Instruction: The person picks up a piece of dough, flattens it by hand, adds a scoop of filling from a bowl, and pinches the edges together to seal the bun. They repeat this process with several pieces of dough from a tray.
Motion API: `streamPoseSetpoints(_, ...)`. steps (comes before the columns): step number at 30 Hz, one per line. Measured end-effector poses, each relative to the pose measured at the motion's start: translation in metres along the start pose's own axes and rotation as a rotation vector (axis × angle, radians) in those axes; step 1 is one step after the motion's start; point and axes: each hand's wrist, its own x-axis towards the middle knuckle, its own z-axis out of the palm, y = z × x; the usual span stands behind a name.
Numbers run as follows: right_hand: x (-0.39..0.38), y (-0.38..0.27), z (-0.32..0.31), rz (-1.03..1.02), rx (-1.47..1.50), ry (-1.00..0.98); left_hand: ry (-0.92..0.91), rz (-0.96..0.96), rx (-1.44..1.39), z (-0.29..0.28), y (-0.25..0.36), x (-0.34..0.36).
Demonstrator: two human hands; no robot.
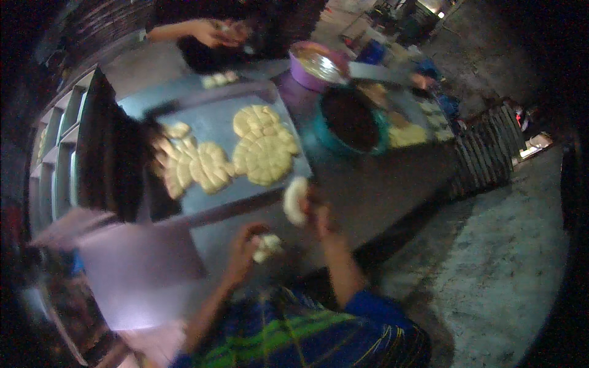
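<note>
My left hand [242,245] is closed around a few small pale dough pieces [267,248], low over the near edge of the table. To its right, my right hand [320,216] grips a curved, whitish dough piece [296,201], held up in front of the tray's near right corner. Motion blurs both hands, so single fingers are hard to make out. Beyond them lies a metal baking tray [215,113] with dough figures built from many small lumps: a rounded one [264,147] on the right and a spread one [202,164] on the left.
A teal basin [319,132] with dark contents stands right of the tray, a purple basin [300,70] behind it. Farther right is more dough [408,135]. A dark upright stack [116,153] covers the tray's left end. Across the table a co-worker's hand [215,32] shows.
</note>
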Motion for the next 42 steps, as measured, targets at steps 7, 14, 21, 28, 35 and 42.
streamPoseSetpoints(7,0.138,-0.14,-0.186,-0.21,-1.106,0.129,0.351,-0.079,0.186,-0.071,0.007,-0.04)
streamPoseSetpoints(14,0.191,-0.13,-0.224,0.29,-1.397,-0.288,0.448,-0.004,0.243,-0.085,0.029,-0.041)
streamPoseSetpoints(21,0.202,-0.139,-0.21,0.551,-1.431,-0.296,0.447,-0.054,0.226,-0.087,0.015,-0.05)
streamPoseSetpoints(28,0.151,-0.156,-0.183,0.365,-0.739,-0.102,0.448,-0.104,0.136,-0.075,0.011,-0.046)
streamPoseSetpoints(35,0.057,-0.08,0.014,0.271,0.145,-0.234,-0.039,-0.486,-0.58,-0.009,0.039,-0.003)
streamPoseSetpoints(42,0.008,-0.054,0.112,0.316,0.268,-0.244,0.099,-0.285,-0.621,-0.004,0.041,-0.026)
